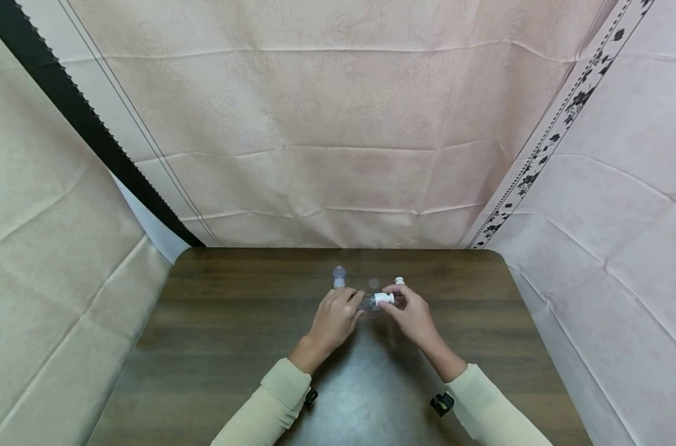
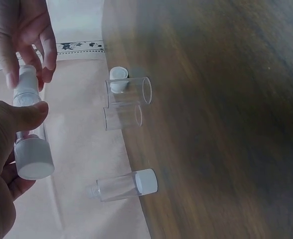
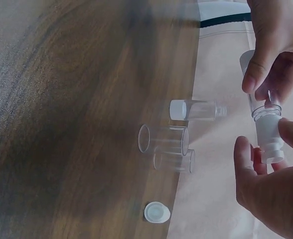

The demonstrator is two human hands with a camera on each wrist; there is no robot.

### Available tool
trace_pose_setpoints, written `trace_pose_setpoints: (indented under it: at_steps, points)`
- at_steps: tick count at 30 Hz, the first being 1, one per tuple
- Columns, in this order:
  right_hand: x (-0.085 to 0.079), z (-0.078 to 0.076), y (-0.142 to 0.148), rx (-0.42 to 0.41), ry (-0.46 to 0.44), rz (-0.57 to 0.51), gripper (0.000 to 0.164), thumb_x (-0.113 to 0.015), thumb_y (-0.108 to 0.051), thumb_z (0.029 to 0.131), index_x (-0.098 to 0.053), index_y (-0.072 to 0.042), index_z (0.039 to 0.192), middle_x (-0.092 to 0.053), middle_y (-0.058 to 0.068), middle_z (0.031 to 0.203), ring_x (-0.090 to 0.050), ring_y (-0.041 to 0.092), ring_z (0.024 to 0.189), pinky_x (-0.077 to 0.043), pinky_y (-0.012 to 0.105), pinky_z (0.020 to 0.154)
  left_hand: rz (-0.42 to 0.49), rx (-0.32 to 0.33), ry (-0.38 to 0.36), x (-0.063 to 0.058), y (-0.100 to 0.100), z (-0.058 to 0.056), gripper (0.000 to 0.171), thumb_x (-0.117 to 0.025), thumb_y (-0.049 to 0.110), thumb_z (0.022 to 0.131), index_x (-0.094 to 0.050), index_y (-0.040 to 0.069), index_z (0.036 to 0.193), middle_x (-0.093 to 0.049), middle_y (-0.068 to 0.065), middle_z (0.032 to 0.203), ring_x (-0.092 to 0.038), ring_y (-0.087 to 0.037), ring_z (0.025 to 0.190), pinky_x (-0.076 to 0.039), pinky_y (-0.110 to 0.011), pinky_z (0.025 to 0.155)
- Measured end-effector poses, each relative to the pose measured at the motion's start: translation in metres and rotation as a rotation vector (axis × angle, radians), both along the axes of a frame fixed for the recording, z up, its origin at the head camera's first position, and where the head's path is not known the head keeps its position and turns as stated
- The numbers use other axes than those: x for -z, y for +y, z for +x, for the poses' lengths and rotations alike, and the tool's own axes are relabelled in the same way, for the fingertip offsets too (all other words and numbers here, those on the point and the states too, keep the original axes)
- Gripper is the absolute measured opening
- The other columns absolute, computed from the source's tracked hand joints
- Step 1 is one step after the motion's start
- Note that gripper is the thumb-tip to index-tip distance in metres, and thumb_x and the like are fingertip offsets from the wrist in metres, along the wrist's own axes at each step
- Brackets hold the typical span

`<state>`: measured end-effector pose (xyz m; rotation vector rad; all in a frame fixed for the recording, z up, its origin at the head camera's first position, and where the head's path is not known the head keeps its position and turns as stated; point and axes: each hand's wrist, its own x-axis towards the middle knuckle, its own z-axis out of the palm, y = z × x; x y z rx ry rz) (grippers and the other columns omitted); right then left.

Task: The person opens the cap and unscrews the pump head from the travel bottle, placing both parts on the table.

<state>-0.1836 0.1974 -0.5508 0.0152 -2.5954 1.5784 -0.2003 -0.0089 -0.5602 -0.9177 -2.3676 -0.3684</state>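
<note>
Between both hands is a small clear bottle (image 1: 367, 302) with a white base, tilted well over from upright in the head view. My left hand (image 1: 332, 314) grips its clear body, thumb across it in the left wrist view, where the white base (image 2: 34, 159) shows below the fingers. At the bottle's other end, my right hand (image 1: 414, 317) pinches a white pump top (image 3: 267, 130) between thumb and fingers. The pump top sits right at the bottle's neck in the right wrist view. The fingers partly hide the bottle.
Farther back on the wooden table (image 1: 248, 328) stands a second clear bottle (image 2: 117, 187) with a white base and an open neck. Two clear cylinders (image 3: 164, 139) stand beside it. A small white cap-like piece (image 3: 156, 212) is to their right in the head view. Cloth walls (image 1: 315, 124) surround the table.
</note>
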Motion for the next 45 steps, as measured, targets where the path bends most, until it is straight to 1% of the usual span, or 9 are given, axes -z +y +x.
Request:
trace_pose_setpoints:
  at_steps: [4,10,13,17,25,31,39,43,45]
  points:
    - [-0.002,0.000,0.001,-0.019,0.001,-0.010,0.030,-0.083,-0.009,0.087,-0.071,-0.007,0.115,-0.072,0.014,0.116,-0.071,0.030,0.106,-0.060,0.037,0.088,0.006,-0.001,-0.007,0.000,0.000,0.000,0.040,-0.091,0.023,0.080,-0.076,0.007,0.114,-0.075,-0.005,0.104,-0.070,-0.016,0.093,-0.056,-0.031,0.077]
    - [-0.004,0.002,-0.002,-0.039,0.055,-0.045,0.032,-0.083,-0.002,0.085,-0.072,-0.004,0.115,-0.067,0.016,0.116,-0.070,0.033,0.110,-0.060,0.030,0.087,0.032,-0.008,-0.048,-0.001,0.000,0.002,0.039,-0.089,0.025,0.082,-0.076,0.008,0.115,-0.075,-0.006,0.106,-0.071,-0.017,0.093,-0.057,-0.033,0.080]
    - [-0.005,0.003,-0.004,-0.028,0.069,-0.050,0.034,-0.085,-0.004,0.084,-0.071,-0.005,0.114,-0.066,0.015,0.114,-0.070,0.032,0.110,-0.060,0.025,0.085,0.048,-0.016,-0.083,-0.002,0.001,0.002,0.039,-0.088,0.026,0.083,-0.076,0.008,0.116,-0.075,-0.006,0.107,-0.071,-0.017,0.094,-0.058,-0.034,0.081]
    - [-0.004,0.002,-0.006,-0.009,0.092,-0.009,0.034,-0.088,-0.010,0.082,-0.071,-0.008,0.112,-0.065,0.011,0.111,-0.070,0.027,0.107,-0.059,0.023,0.080,0.061,-0.023,-0.126,-0.002,0.001,0.003,0.039,-0.087,0.026,0.084,-0.076,0.008,0.117,-0.074,-0.007,0.108,-0.072,-0.018,0.095,-0.058,-0.035,0.083]
    - [-0.001,0.001,-0.008,0.006,0.144,0.056,0.032,-0.088,-0.008,0.082,-0.070,-0.010,0.109,-0.062,0.009,0.109,-0.071,0.027,0.104,-0.060,0.025,0.079,0.081,-0.030,-0.160,0.000,0.000,0.004,0.040,-0.087,0.027,0.085,-0.075,0.009,0.119,-0.074,-0.006,0.109,-0.072,-0.019,0.097,-0.058,-0.036,0.084]
    - [-0.001,0.001,-0.008,0.017,0.198,0.021,0.033,-0.087,-0.002,0.081,-0.070,-0.006,0.109,-0.061,0.012,0.112,-0.071,0.029,0.104,-0.060,0.024,0.082,0.091,-0.027,-0.162,0.002,-0.001,0.003,0.042,-0.087,0.027,0.085,-0.075,0.008,0.120,-0.074,-0.006,0.108,-0.072,-0.020,0.096,-0.059,-0.035,0.083]
    - [0.002,-0.003,0.000,0.036,0.249,-0.035,0.053,-0.082,0.011,0.080,-0.059,-0.001,0.127,-0.067,0.022,0.126,-0.070,0.039,0.111,-0.059,0.031,0.089,0.102,-0.051,-0.199,0.001,-0.006,0.004,0.044,-0.086,0.028,0.085,-0.074,0.004,0.120,-0.075,-0.010,0.109,-0.074,-0.022,0.098,-0.061,-0.036,0.085]
    - [0.004,-0.005,0.006,0.030,0.278,0.010,0.054,-0.080,0.012,0.081,-0.060,0.001,0.130,-0.067,0.024,0.128,-0.071,0.039,0.111,-0.060,0.035,0.090,0.118,-0.051,-0.203,0.001,-0.009,0.004,0.043,-0.086,0.026,0.085,-0.074,0.003,0.119,-0.076,-0.011,0.109,-0.074,-0.022,0.099,-0.062,-0.034,0.083]
    - [0.006,-0.006,0.010,0.024,0.302,0.057,0.053,-0.081,0.012,0.081,-0.061,0.003,0.130,-0.066,0.023,0.128,-0.071,0.038,0.109,-0.060,0.035,0.089,0.126,-0.048,-0.198,0.001,-0.010,0.003,0.042,-0.086,0.026,0.085,-0.074,0.003,0.119,-0.076,-0.011,0.109,-0.075,-0.022,0.098,-0.062,-0.033,0.081]
